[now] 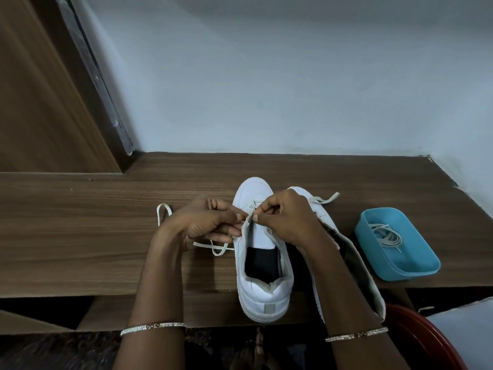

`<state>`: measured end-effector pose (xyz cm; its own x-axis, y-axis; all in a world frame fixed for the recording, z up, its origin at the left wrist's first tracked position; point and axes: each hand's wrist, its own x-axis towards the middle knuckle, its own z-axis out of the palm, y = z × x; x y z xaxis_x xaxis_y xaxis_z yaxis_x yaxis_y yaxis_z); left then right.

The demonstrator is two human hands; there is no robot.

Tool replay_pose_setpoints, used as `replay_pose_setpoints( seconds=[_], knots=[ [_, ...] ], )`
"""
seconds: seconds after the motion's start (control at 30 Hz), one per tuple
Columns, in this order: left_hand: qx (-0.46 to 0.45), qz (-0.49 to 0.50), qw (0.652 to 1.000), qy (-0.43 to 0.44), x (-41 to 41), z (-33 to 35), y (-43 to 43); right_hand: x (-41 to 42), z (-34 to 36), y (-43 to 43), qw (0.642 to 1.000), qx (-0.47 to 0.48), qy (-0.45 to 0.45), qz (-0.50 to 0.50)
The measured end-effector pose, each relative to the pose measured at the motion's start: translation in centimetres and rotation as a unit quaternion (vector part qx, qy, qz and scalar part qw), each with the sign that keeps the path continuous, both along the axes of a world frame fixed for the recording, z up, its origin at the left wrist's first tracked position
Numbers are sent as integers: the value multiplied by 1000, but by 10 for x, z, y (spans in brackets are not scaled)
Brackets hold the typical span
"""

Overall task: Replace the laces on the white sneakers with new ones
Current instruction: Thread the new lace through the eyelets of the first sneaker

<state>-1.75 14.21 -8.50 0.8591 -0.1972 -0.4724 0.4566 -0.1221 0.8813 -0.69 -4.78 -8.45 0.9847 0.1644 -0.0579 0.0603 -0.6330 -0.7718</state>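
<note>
Both hands crowd one eyelet flap of the middle sneaker [262, 287], parked heel-first on the table [80, 222] so the holes face up: left hand [210, 222] pinches the flap steady, right hand [288, 217] pinches the lace [205, 245] there, fingers curled tight, threading I'd guess.

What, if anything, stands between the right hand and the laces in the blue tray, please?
The second white sneaker lies between the right hand and the blue tray holding the laces; nothing else does.
</note>
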Motion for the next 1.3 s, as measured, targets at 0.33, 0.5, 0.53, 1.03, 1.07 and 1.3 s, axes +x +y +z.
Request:
replay_pose_setpoints(
  seconds=[0.33, 0.5, 0.53, 1.03, 1.07, 1.3],
  knots=[
    [125, -14, 985, -116, 1, -3, -5, 2, 1, 0, 1000, -7, -9, -10],
    [70, 90, 984, -136, -5, -2, 29, 4, 1, 1, 998, -55, -30, -20],
    [24, 138, 981, -132, -6, -3, 36, 3, 2, 2, 997, -72, -36, -21],
    [203, 8, 938, -279, 1, 0, 15, 5, 0, 3, 996, -71, -51, -2],
    [243, -43, 932, -266, 2, -5, 13, 6, -1, 3, 996, -69, -56, -2],
    [93, -35, 959, -264, 4, -13, 15, 3, 5, -8, 987, -103, -114, -47]
  ],
)
